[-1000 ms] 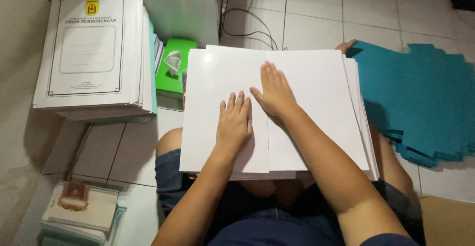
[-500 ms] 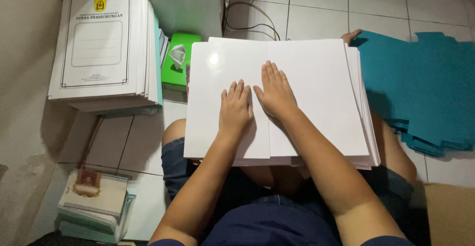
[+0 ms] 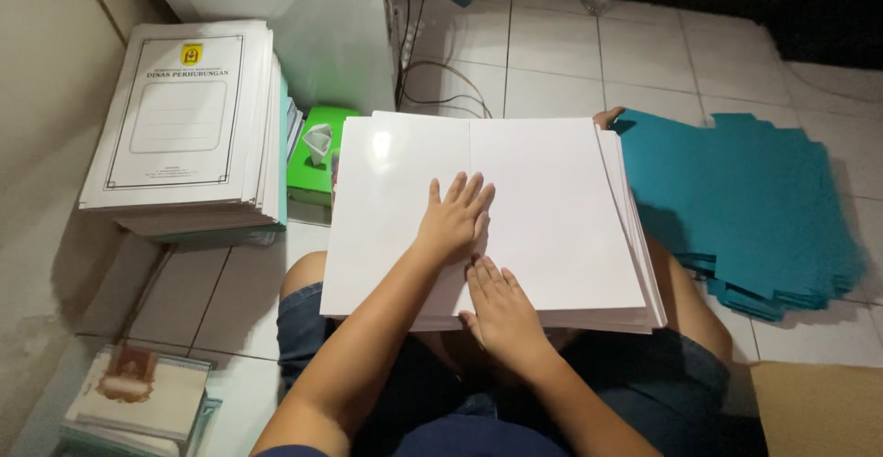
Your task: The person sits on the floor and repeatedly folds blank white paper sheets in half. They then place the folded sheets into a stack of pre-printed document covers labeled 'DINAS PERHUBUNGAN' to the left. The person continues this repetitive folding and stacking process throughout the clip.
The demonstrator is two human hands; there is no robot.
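At far left I see a squared stack of white printed card covers [image 3: 189, 117] on the tiled floor [image 3: 552, 62], then a small green box [image 3: 317, 158]. On my lap lies a glossy, flat stack of white rectangular sheets [image 3: 552, 227]. My left hand [image 3: 452, 222] presses it, fingers spread flat; my right hand [image 3: 501, 305] lies nearer, fingers together. Matte teal paper sheets [image 3: 754, 209] fan out at right.
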